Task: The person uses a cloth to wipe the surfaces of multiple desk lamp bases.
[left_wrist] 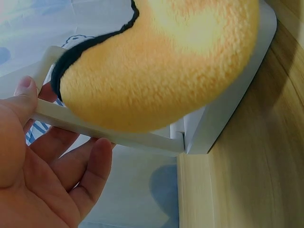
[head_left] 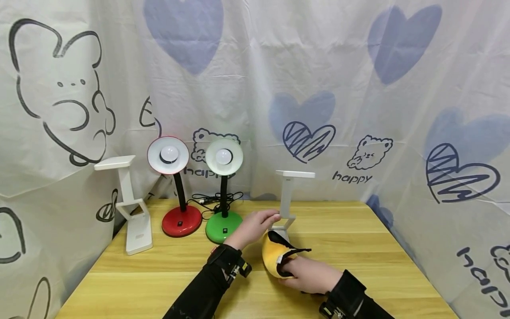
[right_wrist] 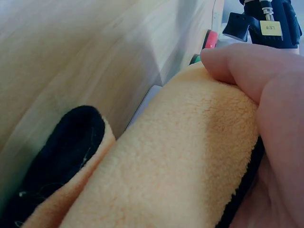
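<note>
My left hand [head_left: 255,227] grips the folding arm of a white desk lamp [head_left: 286,195] standing at the middle right of the table. In the left wrist view, the thumb lies on one side of the lamp's bracket [left_wrist: 137,141] and the fingers on the other. My right hand [head_left: 312,274] holds a yellow fleecy cloth [head_left: 272,256] with black edging, bent over in a curve. The cloth is in front of the lamp's base and partly hides it. In the right wrist view, the thumb presses on the fleecy side of the cloth [right_wrist: 175,137].
To the left stand a green lamp [head_left: 224,227], a red lamp [head_left: 181,221] and another white folding lamp [head_left: 139,232]. Black cables [head_left: 215,198] lie behind the green one. A printed curtain [head_left: 255,88] encloses the wooden table [head_left: 358,248] at the back and sides.
</note>
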`<state>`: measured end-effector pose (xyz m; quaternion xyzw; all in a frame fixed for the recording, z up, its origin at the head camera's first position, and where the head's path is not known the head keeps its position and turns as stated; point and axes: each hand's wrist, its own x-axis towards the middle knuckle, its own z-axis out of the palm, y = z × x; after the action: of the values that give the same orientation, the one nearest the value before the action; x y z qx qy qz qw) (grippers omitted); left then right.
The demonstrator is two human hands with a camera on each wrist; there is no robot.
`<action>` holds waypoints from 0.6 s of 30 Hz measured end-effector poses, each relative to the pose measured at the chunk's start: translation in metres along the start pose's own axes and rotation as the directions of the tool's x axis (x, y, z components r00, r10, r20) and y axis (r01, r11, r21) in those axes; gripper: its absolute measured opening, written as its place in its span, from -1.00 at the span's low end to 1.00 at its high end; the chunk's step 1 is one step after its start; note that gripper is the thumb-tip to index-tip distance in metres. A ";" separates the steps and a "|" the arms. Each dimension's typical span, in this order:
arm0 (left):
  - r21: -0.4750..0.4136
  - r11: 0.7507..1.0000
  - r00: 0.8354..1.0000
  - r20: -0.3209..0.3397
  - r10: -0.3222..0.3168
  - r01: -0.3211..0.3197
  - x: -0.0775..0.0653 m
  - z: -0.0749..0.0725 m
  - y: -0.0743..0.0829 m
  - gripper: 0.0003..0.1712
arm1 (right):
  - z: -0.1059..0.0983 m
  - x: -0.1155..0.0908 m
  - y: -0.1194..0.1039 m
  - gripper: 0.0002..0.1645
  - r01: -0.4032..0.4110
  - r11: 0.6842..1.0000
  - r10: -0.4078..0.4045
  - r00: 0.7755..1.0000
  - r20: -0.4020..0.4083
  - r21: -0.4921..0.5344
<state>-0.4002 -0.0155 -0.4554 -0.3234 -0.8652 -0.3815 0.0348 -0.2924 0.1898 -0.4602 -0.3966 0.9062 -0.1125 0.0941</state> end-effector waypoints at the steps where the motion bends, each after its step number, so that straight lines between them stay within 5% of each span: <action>1: 0.000 1.000 1.000 -0.001 0.001 -0.001 0.000 0.000 0.000 -0.63 | 0.001 0.001 0.001 -0.75 0.002 1.000 -0.002 1.000 -0.007 0.005; 18: -0.011 0.999 0.999 -0.004 0.032 -0.032 0.000 0.000 0.000 -0.71 | 0.007 0.041 0.043 -0.77 -0.014 0.999 0.007 0.987 -0.159 -0.047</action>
<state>-0.4001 -0.0160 -0.4553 -0.3365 -0.8577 -0.3865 0.0407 -0.3478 0.1870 -0.4824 -0.3837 0.9153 -0.1214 0.0129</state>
